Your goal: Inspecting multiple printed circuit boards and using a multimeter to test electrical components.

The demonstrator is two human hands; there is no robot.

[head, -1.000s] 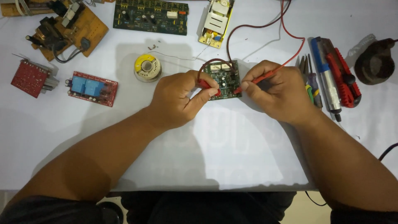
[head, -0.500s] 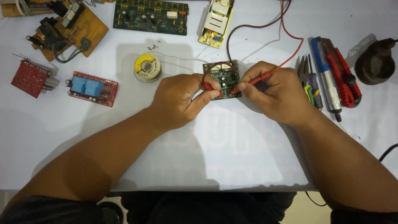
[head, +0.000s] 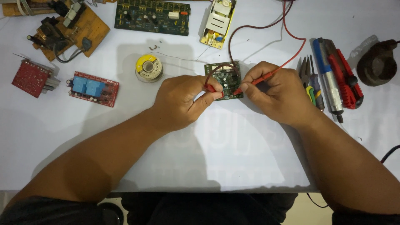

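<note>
Green circuit board, small and square, lies flat on the white table just above the middle of the frame, between the two hands.

Left hand: fingers curled and pressed together, thumb and forefinger pinching a red probe whose tip rests at the board's left edge. Most of this probe is hidden inside the fist.

Right hand: fingers closed in a pen-like pinch on a second red probe, slanted down to the left, its tip touching the board's lower right part. The exact contact points cannot be made out.

Red leads run from the probes to the top edge of the frame, where they are cut off.

Other items:
- solder spool, left of the board;
- red relay board and red module, left side;
- brown board with coils, upper left, partly cut off;
- long dark green board and yellow-edged supply board, top centre;
- pliers, blue-handled tool, red cutter, right side;
- dark round object, far right, unclear.
</note>
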